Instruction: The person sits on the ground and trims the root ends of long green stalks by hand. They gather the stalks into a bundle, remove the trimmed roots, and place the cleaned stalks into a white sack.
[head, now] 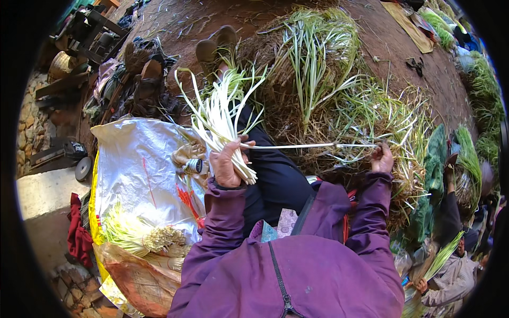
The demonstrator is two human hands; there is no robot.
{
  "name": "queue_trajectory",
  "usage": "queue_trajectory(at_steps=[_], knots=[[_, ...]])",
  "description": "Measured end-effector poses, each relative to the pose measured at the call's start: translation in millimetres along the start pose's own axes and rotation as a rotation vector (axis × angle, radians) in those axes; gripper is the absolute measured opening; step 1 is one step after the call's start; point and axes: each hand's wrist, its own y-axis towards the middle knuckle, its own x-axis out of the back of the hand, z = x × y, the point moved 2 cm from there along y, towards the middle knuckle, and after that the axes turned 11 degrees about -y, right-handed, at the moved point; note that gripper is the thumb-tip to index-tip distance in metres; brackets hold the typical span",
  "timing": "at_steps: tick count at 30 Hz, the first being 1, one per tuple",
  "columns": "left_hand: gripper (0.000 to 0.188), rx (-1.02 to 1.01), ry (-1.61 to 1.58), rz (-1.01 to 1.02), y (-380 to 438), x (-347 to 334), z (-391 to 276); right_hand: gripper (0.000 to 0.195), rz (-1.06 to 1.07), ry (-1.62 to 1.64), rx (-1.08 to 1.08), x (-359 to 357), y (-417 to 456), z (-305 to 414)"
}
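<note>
My left hand (227, 165) is closed around a bunch of pale allium stalks (216, 113), possibly blanched chives, above my dark trousers. Their white ends stick out below my fingers, and the leafy ends fan out away from me. One long white stalk (294, 146) stretches level from that hand towards the right. Past a small knot-like spot it continues as a thinner strip. At the strip's far end, the fingertips of my right hand (382, 159) pinch it. Behind it spreads a heap of unsorted stalks (318, 79) with brown, straw-like roots.
On a white plastic sheet (131, 151) at left lie tied chive bundles (135, 234), red ties (189, 202) and a glove (189, 153). A wheel (83, 169) stands farther left. Another person's hand (422, 285) holds stalks at lower right. Green bundles (483, 87) line the right edge.
</note>
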Motion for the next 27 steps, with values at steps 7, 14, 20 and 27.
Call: queue_trajectory(at_steps=[7,14,20,27], knots=[[0.026,0.038,-0.029,-0.012,6.3,9.1,-25.6,0.015,-0.110,-0.814,0.049,56.4,-17.1,107.2],[0.029,0.080,-0.017,0.009,1.4,-4.6,-10.7,0.030,0.542,-1.308,0.953,-121.9,-165.1,94.2],[0.027,0.109,-0.048,0.016,-2.5,-22.5,-9.2,0.020,1.140,-1.367,0.924,-151.2,-212.3,-10.1],[0.028,0.086,-0.061,0.031,-4.4,-11.3,-5.4,0.021,0.900,-1.196,0.719,-141.2,-210.0,15.1]])
